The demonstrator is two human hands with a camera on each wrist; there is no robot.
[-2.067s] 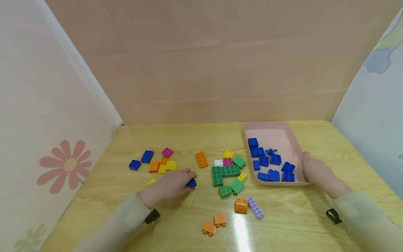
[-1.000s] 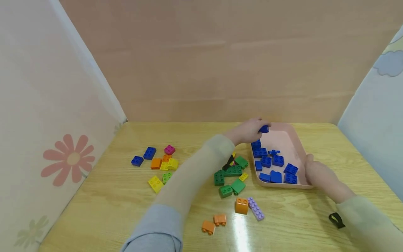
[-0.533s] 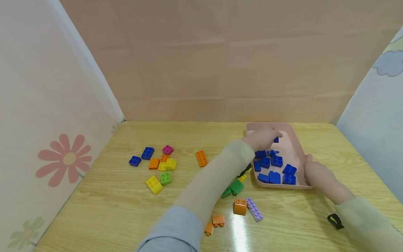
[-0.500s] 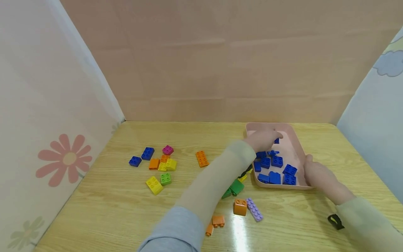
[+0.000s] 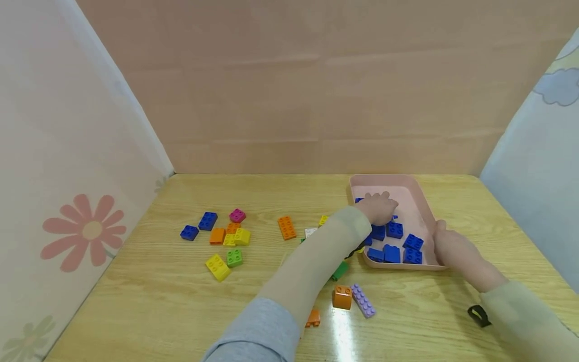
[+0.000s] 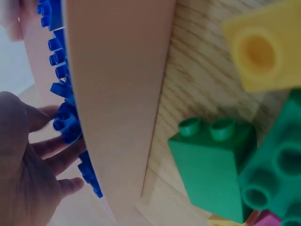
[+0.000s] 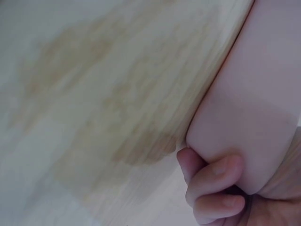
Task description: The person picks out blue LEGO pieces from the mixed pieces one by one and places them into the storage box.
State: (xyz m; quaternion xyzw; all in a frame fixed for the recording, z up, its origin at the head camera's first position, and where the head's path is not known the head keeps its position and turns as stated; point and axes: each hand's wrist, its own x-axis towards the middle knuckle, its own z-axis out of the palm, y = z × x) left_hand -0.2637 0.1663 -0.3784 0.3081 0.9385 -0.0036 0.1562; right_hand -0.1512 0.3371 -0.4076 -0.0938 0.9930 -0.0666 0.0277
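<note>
A pink tray (image 5: 422, 206) with several blue bricks in it stands at the right of the table. My left hand (image 5: 379, 207) reaches over its left wall, among the bricks. In the left wrist view its thumb and fingers pinch a blue brick (image 6: 69, 126), which the hand hides in the head view. More blue bricks (image 5: 391, 254) lie in the near part of the tray. At the tray's right near corner, my right hand (image 5: 458, 252) grips the wall; the right wrist view shows curled fingers (image 7: 211, 181) against the pink side.
Two blue bricks (image 5: 208, 221) lie at the left beside pink, orange, yellow and lime bricks (image 5: 234, 257). An orange plate (image 5: 287, 228) lies mid-table. Green bricks (image 6: 211, 169) sit close outside the tray, partly behind my left forearm. A purple brick (image 5: 363, 300) is nearer me.
My left hand has carried a blue brick from the table's middle into the tray, then moved slightly toward the tray's near side. The right hand has kept its hold on the tray.
</note>
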